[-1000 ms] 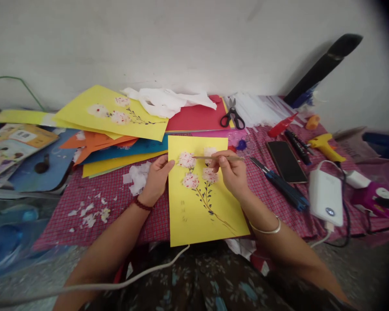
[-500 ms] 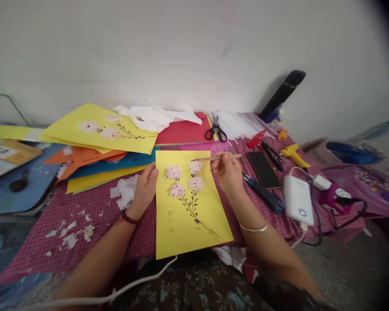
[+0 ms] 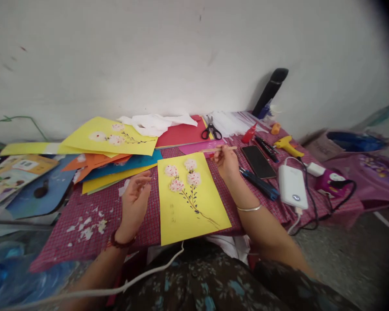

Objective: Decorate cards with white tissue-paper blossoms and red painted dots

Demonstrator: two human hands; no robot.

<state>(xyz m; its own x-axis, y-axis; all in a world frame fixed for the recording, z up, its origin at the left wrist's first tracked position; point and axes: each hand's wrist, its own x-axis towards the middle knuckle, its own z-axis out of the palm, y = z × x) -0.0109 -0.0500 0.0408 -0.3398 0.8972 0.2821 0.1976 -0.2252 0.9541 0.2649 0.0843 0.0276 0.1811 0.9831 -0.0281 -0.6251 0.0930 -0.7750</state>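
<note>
A yellow sheet (image 3: 194,216) with pink-white tissue blossoms and a painted stem lies on the red checked cloth (image 3: 94,237) in front of me. My right hand (image 3: 226,163) hovers at the sheet's upper right corner, fingers pinched on a thin wooden stick (image 3: 217,149) that points left. My left hand (image 3: 134,203) is lifted just left of the sheet, palm turned up, fingers spread and holding nothing. White tissue scraps (image 3: 125,186) lie by its fingertips.
A pile of coloured paper (image 3: 116,155) with a second flowered yellow sheet (image 3: 112,138) fills the back left. Scissors (image 3: 212,129), a phone (image 3: 258,161), blue pens (image 3: 259,183), a white power bank (image 3: 291,190), a yellow glue gun (image 3: 288,146) and cables sit right. Torn bits (image 3: 86,224) lie left.
My left hand has lifted off the sheet's left edge and opened, palm up. My right hand with the stick has drawn back to the upper right corner. The view has swung up and right.
</note>
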